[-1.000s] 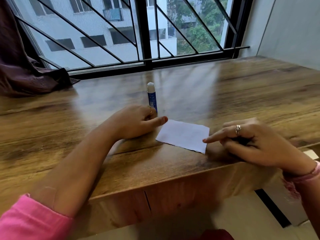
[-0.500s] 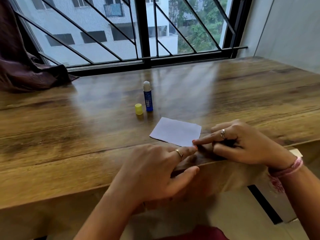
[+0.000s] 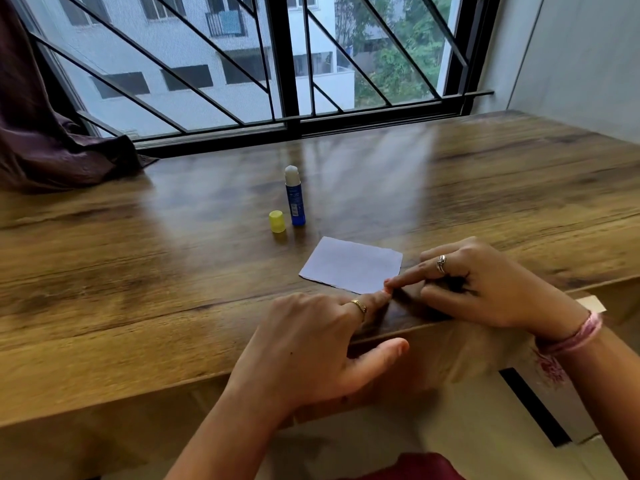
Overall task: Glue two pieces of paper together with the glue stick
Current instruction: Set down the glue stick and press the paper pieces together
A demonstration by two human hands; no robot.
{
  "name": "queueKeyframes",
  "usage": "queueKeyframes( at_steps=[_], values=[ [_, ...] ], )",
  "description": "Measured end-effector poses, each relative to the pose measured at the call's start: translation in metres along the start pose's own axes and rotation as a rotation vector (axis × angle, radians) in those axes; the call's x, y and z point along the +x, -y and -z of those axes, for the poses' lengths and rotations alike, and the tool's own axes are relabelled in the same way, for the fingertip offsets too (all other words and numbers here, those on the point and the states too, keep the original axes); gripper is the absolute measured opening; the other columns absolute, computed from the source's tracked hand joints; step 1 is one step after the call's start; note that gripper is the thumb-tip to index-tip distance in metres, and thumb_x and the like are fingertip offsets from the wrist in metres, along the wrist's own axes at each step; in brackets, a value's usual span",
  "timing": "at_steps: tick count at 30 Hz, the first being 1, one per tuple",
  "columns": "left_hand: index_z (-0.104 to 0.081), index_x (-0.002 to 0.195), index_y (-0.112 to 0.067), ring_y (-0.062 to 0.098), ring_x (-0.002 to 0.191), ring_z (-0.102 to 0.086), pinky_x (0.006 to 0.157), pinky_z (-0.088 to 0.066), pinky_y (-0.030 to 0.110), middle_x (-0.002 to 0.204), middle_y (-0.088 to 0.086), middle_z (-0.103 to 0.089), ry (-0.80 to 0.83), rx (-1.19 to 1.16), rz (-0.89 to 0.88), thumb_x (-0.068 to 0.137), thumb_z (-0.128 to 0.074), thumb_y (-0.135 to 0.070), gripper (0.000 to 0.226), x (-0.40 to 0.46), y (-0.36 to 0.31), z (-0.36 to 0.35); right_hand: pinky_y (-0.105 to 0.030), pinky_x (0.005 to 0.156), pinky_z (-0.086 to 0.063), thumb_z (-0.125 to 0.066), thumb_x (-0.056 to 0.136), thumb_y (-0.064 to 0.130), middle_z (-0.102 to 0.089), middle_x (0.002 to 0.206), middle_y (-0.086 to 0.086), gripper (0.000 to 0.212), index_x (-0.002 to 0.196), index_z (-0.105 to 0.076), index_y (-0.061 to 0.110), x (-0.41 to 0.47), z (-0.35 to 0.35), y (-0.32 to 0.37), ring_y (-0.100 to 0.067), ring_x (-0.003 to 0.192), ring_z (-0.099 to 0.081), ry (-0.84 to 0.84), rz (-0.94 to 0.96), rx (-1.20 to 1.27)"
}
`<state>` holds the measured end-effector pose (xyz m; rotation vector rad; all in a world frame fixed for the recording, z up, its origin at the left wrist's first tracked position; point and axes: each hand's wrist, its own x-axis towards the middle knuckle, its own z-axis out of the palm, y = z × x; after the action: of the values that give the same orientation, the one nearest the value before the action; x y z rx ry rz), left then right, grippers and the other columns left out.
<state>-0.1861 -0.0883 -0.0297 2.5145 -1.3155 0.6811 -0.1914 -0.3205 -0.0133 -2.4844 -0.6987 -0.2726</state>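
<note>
A small white paper (image 3: 349, 265) with rough edges lies flat on the wooden table (image 3: 138, 271); I cannot tell if it is one sheet or two stacked. My right hand (image 3: 485, 289) presses its straight index fingertip on the paper's near right corner, the other fingers curled. My left hand (image 3: 311, 341) lies at the table's front edge, its index fingertip touching the same corner. Behind the paper a blue glue stick (image 3: 295, 199) stands upright and uncapped, with its yellow cap (image 3: 277, 221) on the table beside it.
A barred window (image 3: 287, 64) runs along the table's far edge. A dark curtain (image 3: 41, 140) bunches onto the far left corner. A grey wall (image 3: 581, 64) stands on the right. The table's front edge is right under my hands.
My left hand left the glue stick and came back to the paper's near right corner, uncovering the yellow cap. My right index finger has stayed on that corner.
</note>
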Motion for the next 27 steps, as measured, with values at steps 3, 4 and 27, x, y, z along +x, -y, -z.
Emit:
queueKeyframes(
  at_steps=[3,4,27],
  values=[
    [-0.063,0.123,-0.034,0.000,0.048,-0.052,0.042,-0.039,0.017,0.057,-0.015,-0.060,0.008,-0.012,0.016,0.087,-0.038,-0.069,0.056,0.000,0.000,-0.001,-0.031,0.072,-0.054,-0.058,0.083,0.023,-0.075,0.095,0.001,0.030,0.109,-0.072,0.027,0.001,-0.003,-0.003,-0.011,0.080,-0.069,-0.078,-0.033,-0.093],
    [-0.062,0.124,-0.034,0.000,0.048,-0.051,0.043,-0.037,0.016,0.057,-0.016,-0.060,0.011,-0.014,0.016,0.088,-0.037,-0.069,0.056,0.000,0.001,-0.001,-0.028,0.072,-0.053,-0.060,0.083,0.020,-0.076,0.095,0.000,0.029,0.109,-0.072,0.025,0.002,-0.004,-0.005,-0.009,0.079,-0.068,-0.098,-0.048,-0.127],
    [-0.068,0.089,-0.023,0.004,0.041,-0.053,0.037,-0.043,0.017,0.051,-0.010,-0.059,-0.108,0.008,0.339,0.089,-0.041,-0.051,0.039,-0.001,-0.006,-0.001,-0.029,0.066,-0.047,-0.048,0.082,0.035,-0.068,0.075,0.004,0.034,0.100,-0.075,0.024,-0.009,-0.001,0.013,-0.010,0.069,-0.060,-0.064,-0.111,-0.271]
  ],
)
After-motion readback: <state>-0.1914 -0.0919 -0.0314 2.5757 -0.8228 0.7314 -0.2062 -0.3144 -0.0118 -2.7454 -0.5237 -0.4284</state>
